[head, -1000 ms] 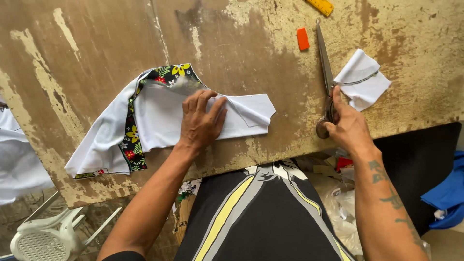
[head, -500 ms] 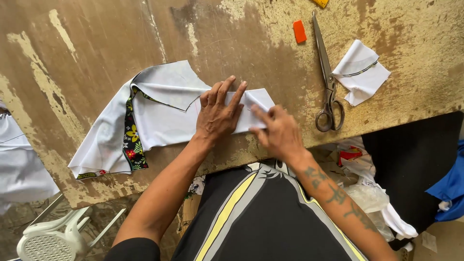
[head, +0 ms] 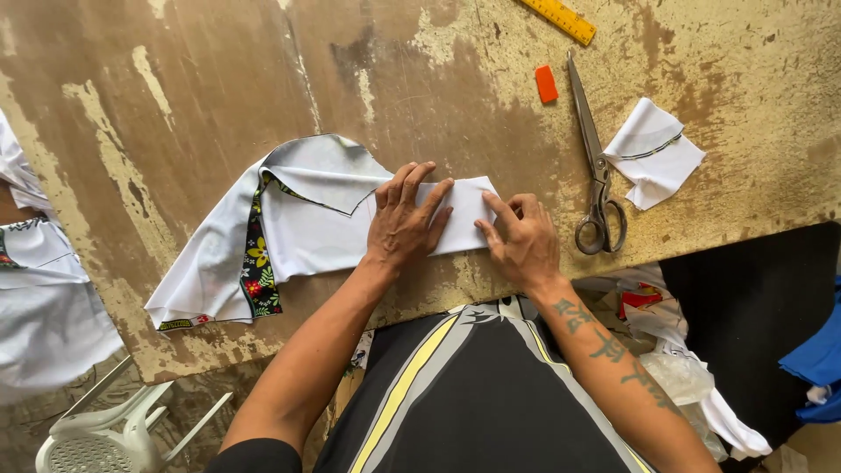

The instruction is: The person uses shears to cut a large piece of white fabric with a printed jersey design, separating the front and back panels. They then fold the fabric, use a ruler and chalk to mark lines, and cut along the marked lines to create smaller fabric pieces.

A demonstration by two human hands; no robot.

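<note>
Left hand (head: 405, 219) flat on white fabric (head: 307, 232); right hand (head: 523, 238) beside — fingers spread

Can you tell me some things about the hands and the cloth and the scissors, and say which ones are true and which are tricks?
1. Both hands press on the white cloth. True: the left hand lies flat, the right hand at its end.
2. The right hand holds the scissors. False: they lie alone on the table.
3. The cloth has a flowered strip. True.
4. The orange block sits on the cloth. False: it lies on bare table beside the scissors.
</note>
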